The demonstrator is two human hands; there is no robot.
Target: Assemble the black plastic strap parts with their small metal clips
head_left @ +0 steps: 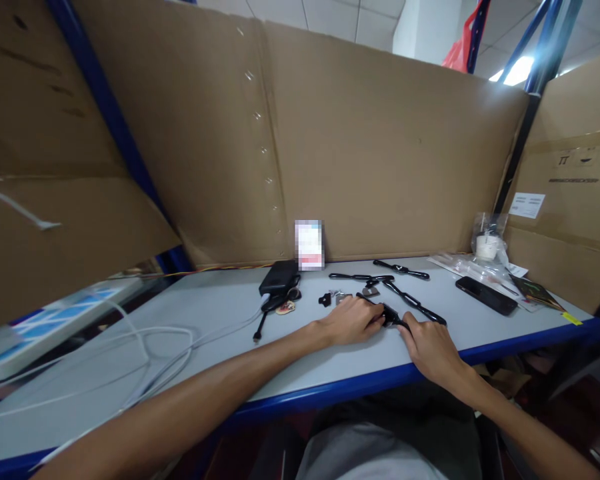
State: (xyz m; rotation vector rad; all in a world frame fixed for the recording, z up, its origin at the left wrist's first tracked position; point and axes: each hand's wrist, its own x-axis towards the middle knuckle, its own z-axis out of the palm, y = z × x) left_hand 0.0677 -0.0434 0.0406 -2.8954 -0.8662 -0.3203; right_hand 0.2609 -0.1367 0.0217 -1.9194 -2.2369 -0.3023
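Near the table's front edge, my left hand (354, 321) and my right hand (431, 347) are closed on a slim black strap-like piece (391, 316) with a thicker middle. My left fingers grip it beside that middle, while my right thumb and fingers pinch its other end. Behind them lie similar black pieces: one (415, 304) just beyond my right hand, another (361, 277) further back, and a third (401, 269) at the rear. Small black and grey parts (325, 300) are scattered beyond my left hand, partly hidden by it.
A black box-shaped device (279, 277) with a short cable (261, 327) stands left of centre. White cables (190, 340) run leftward. At right are a phone (486, 295), plastic bags (463, 270) and a white container (487, 247). Cardboard (380, 153) walls the back.
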